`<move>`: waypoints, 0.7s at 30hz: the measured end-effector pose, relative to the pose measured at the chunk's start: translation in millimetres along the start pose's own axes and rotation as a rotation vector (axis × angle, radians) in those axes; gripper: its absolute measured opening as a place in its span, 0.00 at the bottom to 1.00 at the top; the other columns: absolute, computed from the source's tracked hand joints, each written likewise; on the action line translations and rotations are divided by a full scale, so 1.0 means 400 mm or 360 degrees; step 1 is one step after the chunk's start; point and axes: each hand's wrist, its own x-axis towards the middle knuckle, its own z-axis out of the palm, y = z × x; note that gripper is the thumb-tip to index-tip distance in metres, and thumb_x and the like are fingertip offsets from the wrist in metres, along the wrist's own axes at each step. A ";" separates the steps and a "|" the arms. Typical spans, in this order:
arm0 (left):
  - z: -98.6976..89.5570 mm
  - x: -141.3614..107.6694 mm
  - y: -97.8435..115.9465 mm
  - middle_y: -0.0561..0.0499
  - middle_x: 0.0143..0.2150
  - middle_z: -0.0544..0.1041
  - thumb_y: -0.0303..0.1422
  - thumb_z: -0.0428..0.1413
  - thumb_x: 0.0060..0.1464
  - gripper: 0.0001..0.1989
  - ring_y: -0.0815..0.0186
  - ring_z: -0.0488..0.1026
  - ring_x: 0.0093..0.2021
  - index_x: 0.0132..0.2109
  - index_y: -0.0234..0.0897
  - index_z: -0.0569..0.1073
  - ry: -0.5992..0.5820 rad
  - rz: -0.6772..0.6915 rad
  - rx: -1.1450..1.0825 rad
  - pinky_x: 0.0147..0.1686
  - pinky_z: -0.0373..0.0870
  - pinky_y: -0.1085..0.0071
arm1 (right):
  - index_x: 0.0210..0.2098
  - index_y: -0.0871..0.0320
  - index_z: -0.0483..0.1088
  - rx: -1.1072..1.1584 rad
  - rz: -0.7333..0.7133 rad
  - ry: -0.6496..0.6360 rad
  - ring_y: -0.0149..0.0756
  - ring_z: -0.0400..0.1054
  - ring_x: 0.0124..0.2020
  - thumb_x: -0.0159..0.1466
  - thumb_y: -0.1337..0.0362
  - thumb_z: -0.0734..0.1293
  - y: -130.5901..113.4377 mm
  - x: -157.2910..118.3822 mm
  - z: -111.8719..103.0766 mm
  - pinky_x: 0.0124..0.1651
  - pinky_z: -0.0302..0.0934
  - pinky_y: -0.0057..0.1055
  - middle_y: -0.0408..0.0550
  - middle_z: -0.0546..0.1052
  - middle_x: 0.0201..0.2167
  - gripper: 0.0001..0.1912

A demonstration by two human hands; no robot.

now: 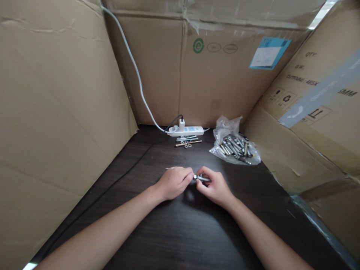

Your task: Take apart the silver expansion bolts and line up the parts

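Above the dark tabletop, my right hand [215,185] pinches a silvery expansion bolt [204,179] between thumb and fingers, its sleeve lying across the fingertips. A hex nut [195,177] sits on the bolt's left end, pointing at my left hand [174,182]. The fingers of my left hand are closed at the nut. A thin pale tip [167,168] shows past the left knuckles; it may be part of a rod inside the fist, mostly hidden.
Beyond my hands lie several long bolts [188,143] and washers [186,146], before a white power strip [194,131]. A clear plastic bag [215,150] of expansion bolts stands at the right. A black cable [123,175] crosses the left side. Cardboard walls [157,75] enclose the table [168,232].
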 end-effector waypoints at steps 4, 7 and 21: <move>-0.012 -0.006 0.009 0.53 0.36 0.71 0.33 0.46 0.61 0.07 0.68 0.68 0.34 0.44 0.39 0.65 0.0087 0.0053 -0.0143 0.35 0.63 0.73 | 0.29 0.57 0.64 0.0045 0.0036 0.0014 0.25 0.55 0.19 0.56 0.64 0.63 0.003 0.000 0.000 0.23 0.49 0.22 0.37 0.64 0.18 0.03; -0.018 -0.008 0.015 0.53 0.37 0.70 0.32 0.47 0.59 0.07 0.68 0.68 0.35 0.44 0.39 0.65 -0.0003 0.0201 -0.0144 0.36 0.62 0.73 | 0.29 0.58 0.65 0.0067 0.0031 0.0022 0.25 0.56 0.20 0.56 0.64 0.63 0.007 0.001 0.000 0.24 0.50 0.22 0.37 0.65 0.19 0.03; -0.004 -0.002 0.002 0.53 0.34 0.72 0.36 0.47 0.61 0.07 0.66 0.69 0.34 0.42 0.39 0.67 -0.0103 0.0100 -0.0018 0.34 0.62 0.72 | 0.28 0.58 0.65 0.0069 0.0019 0.0006 0.25 0.55 0.19 0.56 0.63 0.63 0.005 0.001 -0.002 0.22 0.49 0.22 0.38 0.65 0.17 0.04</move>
